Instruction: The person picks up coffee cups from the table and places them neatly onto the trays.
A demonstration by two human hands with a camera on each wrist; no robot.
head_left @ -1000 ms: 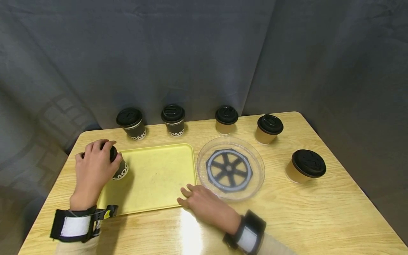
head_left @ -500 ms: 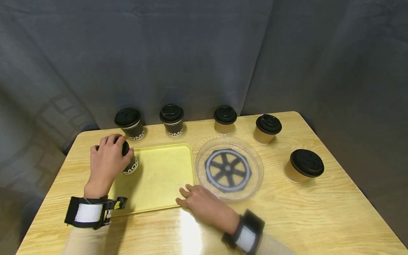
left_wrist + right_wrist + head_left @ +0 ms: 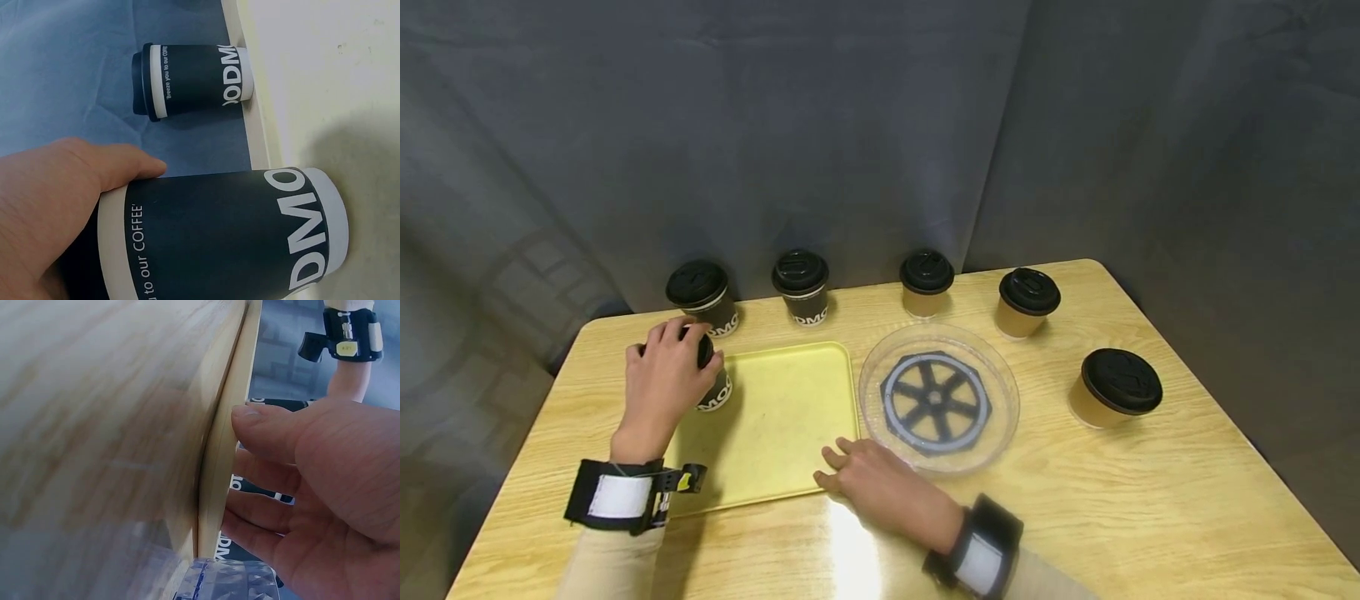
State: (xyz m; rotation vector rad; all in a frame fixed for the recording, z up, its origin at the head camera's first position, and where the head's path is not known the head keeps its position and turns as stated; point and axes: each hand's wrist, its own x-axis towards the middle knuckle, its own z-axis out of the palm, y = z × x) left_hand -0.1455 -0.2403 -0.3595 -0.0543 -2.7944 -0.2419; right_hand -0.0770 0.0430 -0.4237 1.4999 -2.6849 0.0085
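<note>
My left hand (image 3: pixel 666 379) grips a lidded black paper coffee cup (image 3: pixel 715 392) from above, its thumb along the cup's side. The coffee cup (image 3: pixel 219 231) stands upright at the left part of the yellow tray (image 3: pixel 775 417), white lettering round its base. The lid is mostly hidden under the palm. My right hand (image 3: pixel 880 483) rests at the tray's front right corner, fingers spread. In the right wrist view its thumb touches the outer rim of the tray (image 3: pixel 219 469), while the other fingers reach over the rim.
Behind the tray stand two black lidded cups, a left one (image 3: pixel 700 296) and another (image 3: pixel 805 287). Three brown lidded cups (image 3: pixel 927 283) (image 3: pixel 1028 302) (image 3: pixel 1116 387) curve along the right. A clear round dish (image 3: pixel 1000 433) with a dark spoked shape sits beside the tray. A grey curtain (image 3: pixel 820 125) backs the table.
My left hand has carried the coffee cup to the right and slightly away from me, further over the tray. The right hand has stayed at the tray corner.
</note>
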